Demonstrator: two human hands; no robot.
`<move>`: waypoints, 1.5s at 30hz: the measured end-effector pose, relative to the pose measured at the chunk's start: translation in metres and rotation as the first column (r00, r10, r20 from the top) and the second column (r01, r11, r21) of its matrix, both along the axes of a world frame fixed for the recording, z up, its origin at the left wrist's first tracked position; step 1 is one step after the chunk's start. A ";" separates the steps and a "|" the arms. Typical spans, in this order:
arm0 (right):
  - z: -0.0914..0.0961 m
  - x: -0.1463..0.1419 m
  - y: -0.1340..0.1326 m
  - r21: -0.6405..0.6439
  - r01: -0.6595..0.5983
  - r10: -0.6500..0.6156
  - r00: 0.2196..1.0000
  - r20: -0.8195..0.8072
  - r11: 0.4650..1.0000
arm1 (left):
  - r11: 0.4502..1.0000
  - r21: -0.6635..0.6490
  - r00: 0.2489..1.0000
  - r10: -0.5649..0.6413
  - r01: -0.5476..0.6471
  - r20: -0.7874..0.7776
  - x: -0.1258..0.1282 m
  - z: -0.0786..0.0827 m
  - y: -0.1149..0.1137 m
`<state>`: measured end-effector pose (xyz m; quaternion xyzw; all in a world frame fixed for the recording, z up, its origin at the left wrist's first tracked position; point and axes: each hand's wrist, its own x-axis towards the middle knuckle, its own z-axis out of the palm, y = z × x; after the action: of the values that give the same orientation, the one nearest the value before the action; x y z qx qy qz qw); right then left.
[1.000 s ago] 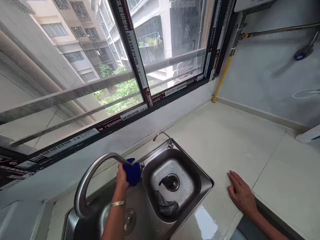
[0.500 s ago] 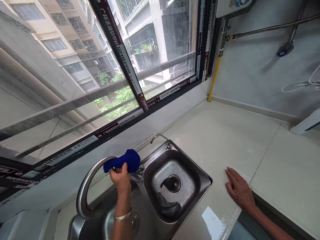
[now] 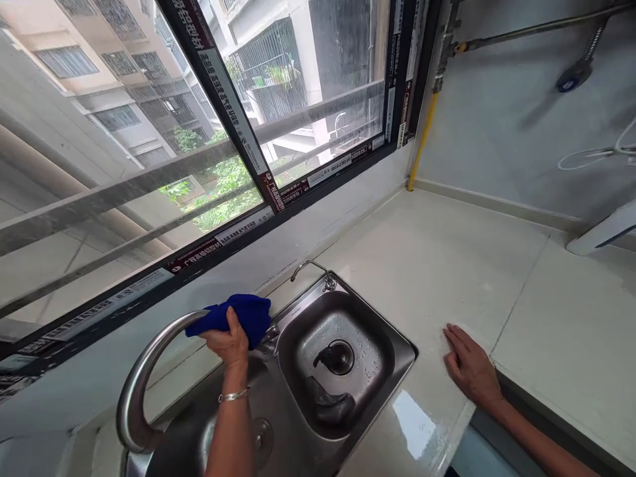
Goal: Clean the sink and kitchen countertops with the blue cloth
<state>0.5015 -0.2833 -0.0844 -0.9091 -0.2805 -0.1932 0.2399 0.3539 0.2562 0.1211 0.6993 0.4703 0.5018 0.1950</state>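
My left hand grips a blue cloth, which is wrapped against the upper end of the large curved steel faucet. Part of the cloth spreads out to the right of my fingers. Resting on the white countertop near its front edge, my right hand lies flat with its fingers stretched out and holds nothing. Between the hands is the right basin of a steel double sink. A wet dark grey cloth-like piece lies in it, and a smaller black piece touches the drain.
A thin small tap rises from the sink's back corner. Behind stands a large window with a black frame. A yellow gas pipe runs down the wall at the right, and a white object sits on the counter's far right.
My left hand has kept the blue cloth on the faucet's end, and the cloth's loose part now spreads wider. The view has shifted slightly. My right hand stays resting on the counter.
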 end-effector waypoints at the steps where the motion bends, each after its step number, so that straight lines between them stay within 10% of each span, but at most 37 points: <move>1: 0.001 0.000 -0.001 -0.005 -0.002 0.002 1.000 -0.008 1.000 | 1.000 -0.012 1.000 0.003 -0.003 0.000 0.004 -0.005 0.001; 14: 0.006 0.000 -0.012 -0.040 -0.008 0.005 0.997 -0.072 0.999 | 0.970 -0.239 0.996 0.008 -0.030 -0.092 -0.011 -0.090 0.011; 20: 0.009 -0.002 -0.011 -0.044 -0.016 0.013 0.998 -0.055 0.999 | 0.965 -0.256 0.994 -0.083 0.062 -0.071 -0.013 -0.103 0.008; 45: -0.009 0.003 0.001 0.069 -0.017 0.015 0.999 0.039 0.997 | 0.994 -0.097 0.909 -0.005 0.050 0.417 -0.002 0.037 -0.013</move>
<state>0.5041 -0.2820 -0.0936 -0.8941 -0.2855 -0.2185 0.2672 0.3515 0.2432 0.1582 0.5717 0.4339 0.6109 0.3341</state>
